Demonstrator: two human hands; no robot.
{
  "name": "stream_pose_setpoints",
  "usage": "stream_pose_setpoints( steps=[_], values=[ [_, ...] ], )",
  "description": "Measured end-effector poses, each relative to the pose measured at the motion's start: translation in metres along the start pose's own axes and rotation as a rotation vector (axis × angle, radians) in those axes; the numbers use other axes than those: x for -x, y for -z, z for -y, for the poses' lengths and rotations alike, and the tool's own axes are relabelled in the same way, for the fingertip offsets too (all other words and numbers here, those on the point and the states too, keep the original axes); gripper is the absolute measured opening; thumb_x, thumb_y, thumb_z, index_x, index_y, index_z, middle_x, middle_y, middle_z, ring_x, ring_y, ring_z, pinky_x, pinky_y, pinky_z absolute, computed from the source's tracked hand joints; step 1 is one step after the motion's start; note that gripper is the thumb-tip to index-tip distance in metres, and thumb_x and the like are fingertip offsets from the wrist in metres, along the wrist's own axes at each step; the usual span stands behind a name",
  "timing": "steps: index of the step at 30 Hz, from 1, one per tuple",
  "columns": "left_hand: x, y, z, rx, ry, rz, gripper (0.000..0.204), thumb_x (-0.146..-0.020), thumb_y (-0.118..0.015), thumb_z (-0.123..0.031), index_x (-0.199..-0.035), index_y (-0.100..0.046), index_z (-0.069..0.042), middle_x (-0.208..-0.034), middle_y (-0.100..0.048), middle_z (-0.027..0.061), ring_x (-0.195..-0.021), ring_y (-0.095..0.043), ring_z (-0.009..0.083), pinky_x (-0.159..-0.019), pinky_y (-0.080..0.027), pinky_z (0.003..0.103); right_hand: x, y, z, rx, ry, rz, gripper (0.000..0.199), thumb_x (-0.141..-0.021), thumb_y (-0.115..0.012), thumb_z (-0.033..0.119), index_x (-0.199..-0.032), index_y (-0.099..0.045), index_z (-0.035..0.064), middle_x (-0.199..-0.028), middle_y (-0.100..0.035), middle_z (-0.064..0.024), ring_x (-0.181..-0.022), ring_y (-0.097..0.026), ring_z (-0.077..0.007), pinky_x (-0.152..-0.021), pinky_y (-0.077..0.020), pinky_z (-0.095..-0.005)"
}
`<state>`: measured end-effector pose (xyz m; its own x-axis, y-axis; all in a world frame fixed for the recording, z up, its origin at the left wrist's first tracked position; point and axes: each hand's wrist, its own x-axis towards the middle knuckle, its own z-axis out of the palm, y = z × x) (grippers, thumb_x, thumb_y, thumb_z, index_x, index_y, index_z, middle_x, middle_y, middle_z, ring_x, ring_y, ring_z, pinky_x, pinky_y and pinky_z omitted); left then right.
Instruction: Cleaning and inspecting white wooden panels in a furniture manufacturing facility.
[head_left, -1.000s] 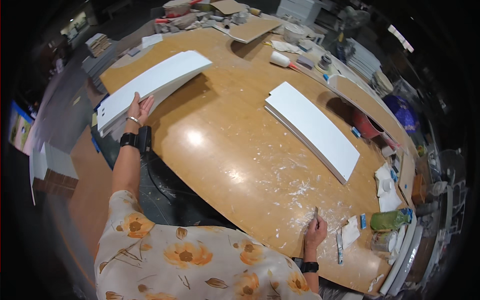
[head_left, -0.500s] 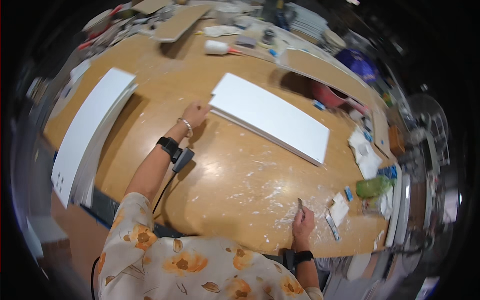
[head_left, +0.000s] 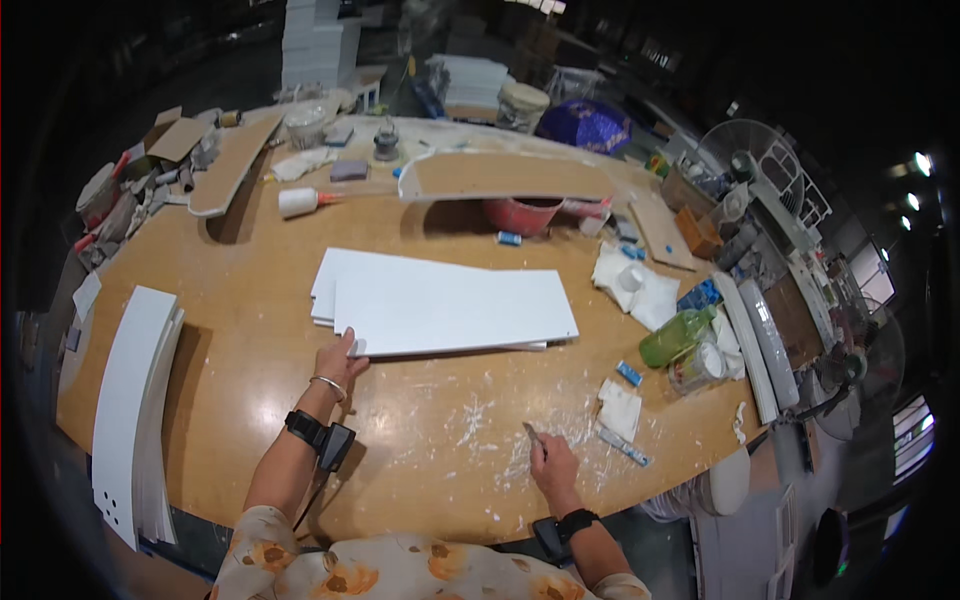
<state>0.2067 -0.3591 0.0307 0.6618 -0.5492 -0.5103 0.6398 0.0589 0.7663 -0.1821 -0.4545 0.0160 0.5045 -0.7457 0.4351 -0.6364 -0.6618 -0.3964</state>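
Touching the white panels' (head_left: 445,305) near corner, left hand (head_left: 338,358) fingers spread; right hand (head_left: 552,462) pinches a scraper (head_left: 531,432).

Both our forearms come in from the lower edge of the frame. Our left arm reaches up and a little right toward the centre, nearly straight, a dark band strapped around the wrist and a thin bangle just above it. Our left hand (head_left: 340,357) lies low with fingers extended and thumb spread, just left of centre. Our right arm is bent shorter, wrist also banded, lower right of centre. Our right hand (head_left: 552,462) is curled closed, knuckles up, pinching a small flat blade.
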Motion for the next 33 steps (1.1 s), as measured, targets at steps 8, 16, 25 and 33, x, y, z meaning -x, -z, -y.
stream_pose_setpoints(
  steps=[8, 16, 25, 33],
  values=[
    [0.079, 0.026, 0.023, -0.082, -0.039, 0.156, 0.025, -0.082, -0.056, -0.013, -0.104, -0.047, -0.005, -0.097, -0.054, 0.0069, -0.086, -0.056, 0.0185, -0.068, -0.053, 0.032, 0.018, -0.003, -0.046, -0.646, -0.579, -0.063, 0.015, -0.078, -0.056, 0.011, -0.088, -0.057, 0.0010, -0.069, -0.055, -0.0050, -0.058, -0.051, -0.0123, -0.054, -0.0409, -0.0262],
    [0.248, 0.124, 0.059, -0.277, 0.086, -0.092, 0.028, -0.084, -0.053, -0.019, -0.107, -0.047, -0.005, -0.093, -0.057, 0.0027, -0.081, -0.058, 0.0152, -0.066, -0.052, 0.030, -0.014, 0.071, -0.067, -0.760, -0.557, 0.051, 0.018, -0.079, -0.055, 0.009, -0.091, -0.058, -0.0041, -0.069, -0.053, 0.0018, -0.062, -0.046, -0.0035, -0.056, -0.0384, -0.0191],
    [0.310, 0.142, 0.112, -0.787, 0.270, -0.419, 0.044, -0.079, -0.058, -0.039, -0.086, -0.054, 0.004, -0.074, -0.059, 0.0109, -0.058, -0.060, 0.0175, -0.051, -0.051, 0.028, -0.026, 0.050, -0.041, -0.289, 0.003, 0.281, 0.014, -0.074, -0.055, 0.010, -0.086, -0.062, 0.0059, -0.076, -0.057, -0.0139, -0.069, -0.057, -0.0278, -0.060, -0.0455, -0.0335],
    [0.313, 0.155, 0.115, -0.588, 0.183, -0.245, 0.044, -0.085, -0.049, -0.037, -0.093, -0.053, 0.006, -0.081, -0.060, 0.0128, -0.064, -0.062, 0.0199, -0.055, -0.052, 0.027, 0.056, 0.053, 0.031, -0.365, 0.299, 0.469, 0.008, -0.079, -0.048, 0.010, -0.075, -0.052, 0.0044, -0.068, -0.049, -0.0136, -0.067, -0.051, -0.0309, -0.058, -0.0431, -0.0415]
  ],
)
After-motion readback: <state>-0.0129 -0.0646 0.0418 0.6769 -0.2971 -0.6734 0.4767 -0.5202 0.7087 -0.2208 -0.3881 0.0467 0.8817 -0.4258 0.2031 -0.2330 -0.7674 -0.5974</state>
